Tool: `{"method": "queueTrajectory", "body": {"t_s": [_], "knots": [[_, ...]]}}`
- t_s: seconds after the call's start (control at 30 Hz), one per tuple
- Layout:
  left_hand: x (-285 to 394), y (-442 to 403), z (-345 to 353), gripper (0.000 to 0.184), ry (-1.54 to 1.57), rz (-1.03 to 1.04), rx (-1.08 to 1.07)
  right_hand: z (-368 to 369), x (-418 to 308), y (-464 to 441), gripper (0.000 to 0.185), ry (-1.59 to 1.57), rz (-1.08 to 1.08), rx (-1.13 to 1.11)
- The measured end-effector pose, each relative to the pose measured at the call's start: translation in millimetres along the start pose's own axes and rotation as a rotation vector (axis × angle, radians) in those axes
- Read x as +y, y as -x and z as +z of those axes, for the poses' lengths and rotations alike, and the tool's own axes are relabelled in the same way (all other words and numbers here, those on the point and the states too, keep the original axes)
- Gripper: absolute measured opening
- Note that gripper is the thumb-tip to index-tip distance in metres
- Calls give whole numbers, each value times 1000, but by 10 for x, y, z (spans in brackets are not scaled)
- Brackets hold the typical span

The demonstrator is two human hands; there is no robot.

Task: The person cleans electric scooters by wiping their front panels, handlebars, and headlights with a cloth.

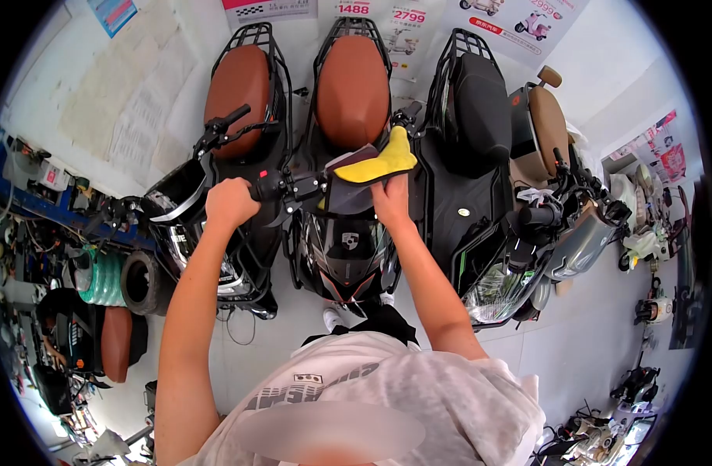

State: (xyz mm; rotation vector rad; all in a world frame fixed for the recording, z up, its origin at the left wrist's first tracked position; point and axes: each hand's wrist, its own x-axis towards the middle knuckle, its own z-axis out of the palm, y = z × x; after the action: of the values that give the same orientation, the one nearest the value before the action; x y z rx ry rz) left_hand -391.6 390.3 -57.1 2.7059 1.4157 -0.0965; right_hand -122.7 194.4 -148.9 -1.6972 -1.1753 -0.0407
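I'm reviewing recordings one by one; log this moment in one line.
left hand: closed on handlebar | right hand: at yellow cloth, fingers partly hidden | beyond: reddish-brown seat

Showing, in one row: four scooters (347,260), bearing two red-brown seats (352,89), one black seat (480,105), one tan seat (548,124) and three black rear racks (348,28). Reaching forward: two bare hands (232,203). Showing above the right: one yellow piece (379,160).

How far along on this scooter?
Done, apparently: yellow cloth-like piece is up at the scooter's handlebar.
In hand: left grip closed at one bar end, right grip at the piece's lower edge.
Left: probably finishing with the piece and letting go; how much, can't tell.
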Motion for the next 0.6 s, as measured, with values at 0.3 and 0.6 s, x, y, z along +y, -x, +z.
{"method": "queueTrajectory", "body": {"t_s": [0.3,0.6], "knots": [[65,9,-61,42,12,-31,-49,-664,887,-224,53,-891,565,527],[106,-21,-58,40,-36,-58,-51,-388,1728,-685,52,-1288,941,482]]}}
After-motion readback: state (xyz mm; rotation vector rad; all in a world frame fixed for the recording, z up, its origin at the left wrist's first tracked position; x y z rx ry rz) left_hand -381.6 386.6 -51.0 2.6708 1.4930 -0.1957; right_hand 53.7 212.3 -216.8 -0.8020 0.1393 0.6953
